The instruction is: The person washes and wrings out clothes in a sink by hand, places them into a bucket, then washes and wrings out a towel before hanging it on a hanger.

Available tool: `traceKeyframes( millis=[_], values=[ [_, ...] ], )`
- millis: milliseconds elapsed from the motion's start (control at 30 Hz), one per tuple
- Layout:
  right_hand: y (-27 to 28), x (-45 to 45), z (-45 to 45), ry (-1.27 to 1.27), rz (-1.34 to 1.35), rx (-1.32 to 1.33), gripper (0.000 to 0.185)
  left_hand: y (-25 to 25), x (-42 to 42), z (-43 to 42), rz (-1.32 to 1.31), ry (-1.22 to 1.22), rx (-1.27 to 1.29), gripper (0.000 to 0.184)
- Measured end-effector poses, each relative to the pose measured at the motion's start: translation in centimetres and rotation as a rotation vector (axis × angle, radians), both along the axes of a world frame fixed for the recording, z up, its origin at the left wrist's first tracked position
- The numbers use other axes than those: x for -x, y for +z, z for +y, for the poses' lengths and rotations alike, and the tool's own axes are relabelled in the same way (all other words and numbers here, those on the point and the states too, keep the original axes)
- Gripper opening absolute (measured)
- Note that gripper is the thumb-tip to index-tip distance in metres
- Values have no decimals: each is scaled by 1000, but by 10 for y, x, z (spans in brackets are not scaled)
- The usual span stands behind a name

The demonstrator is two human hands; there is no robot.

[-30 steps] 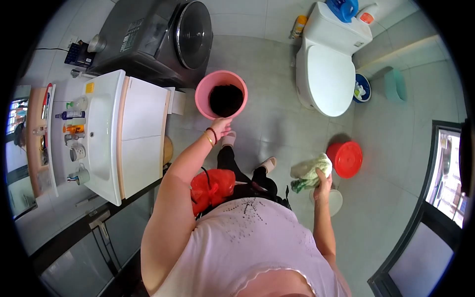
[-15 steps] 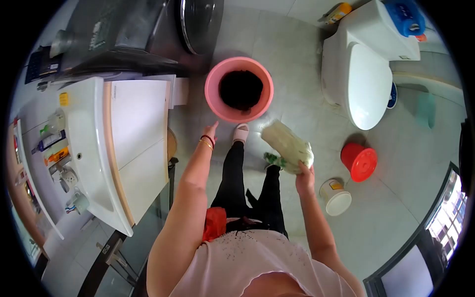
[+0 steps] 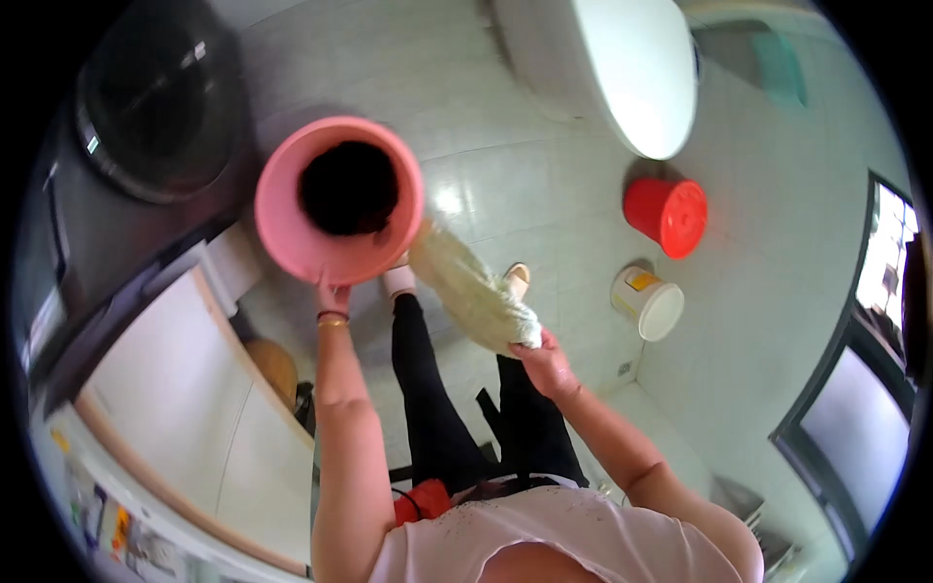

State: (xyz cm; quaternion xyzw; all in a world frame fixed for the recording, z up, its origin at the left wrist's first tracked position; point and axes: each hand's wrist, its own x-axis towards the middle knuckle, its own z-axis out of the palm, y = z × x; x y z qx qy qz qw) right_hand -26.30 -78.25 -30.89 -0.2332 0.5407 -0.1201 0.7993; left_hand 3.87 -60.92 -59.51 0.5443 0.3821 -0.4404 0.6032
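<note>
Our left hand [image 3: 333, 296] is at the near rim of the pink bucket [image 3: 292, 233], toward eleven o'clock; we cannot tell how tightly its fingers are closed, as the rim partly hides them. A dark mass [image 3: 350, 188] sits inside the bucket. Our right hand [image 3: 547, 366], toward one o'clock, is closed on the near end of a pale green, crumpled bundle [image 3: 471, 291]. The bundle stretches toward eleven o'clock, its far end beside the bucket's right rim in our view; we cannot tell whether they touch. Toward two o'clock, a red bucket [image 3: 666, 216] and a white tub [image 3: 647, 303] rest on the tiled floor [image 3: 466, 146], the tub nearer us. The toilet [image 3: 641, 78] is beyond them, toward one o'clock, and a dark, round-doored machine [image 3: 160, 97] is toward ten.
</note>
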Motion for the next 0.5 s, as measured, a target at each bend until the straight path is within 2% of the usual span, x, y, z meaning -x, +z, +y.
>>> traceKeyframes(
  millis=[33, 167, 233, 267, 333, 367, 400, 433, 500],
  values=[
    [-7, 8, -2, 6, 17, -17, 49, -8, 0, -1, 22, -18, -77, 42],
    [-30, 16, -8, -28, 8, -20, 47, -8, 2, -34, 23, -176, -76, 36],
    [-42, 27, -15, -66, -49, -10, 40, 21, 17, -72, -25, 2, -36, 26],
    [-52, 27, -14, -81, -58, -5, 40, 18, 17, -72, -34, -13, -31, 26],
    [-72, 20, -19, -307, -87, -163, 35, 10, 9, -85, -23, -54, 8, 16],
    [-69, 19, -25, -424, -91, -200, 33, 14, 9, -92, 7, -35, -7, 8],
    [-64, 22, -28, -453, -111, -195, 33, 21, 9, -91, 33, -81, -41, 7],
    [-51, 30, -33, -451, -154, -170, 34, 49, 24, -100, 10, -71, -128, 8],
    [-29, 38, -37, -417, -212, -100, 40, 66, 37, -81, -6, -240, -12, 8]
  ],
)
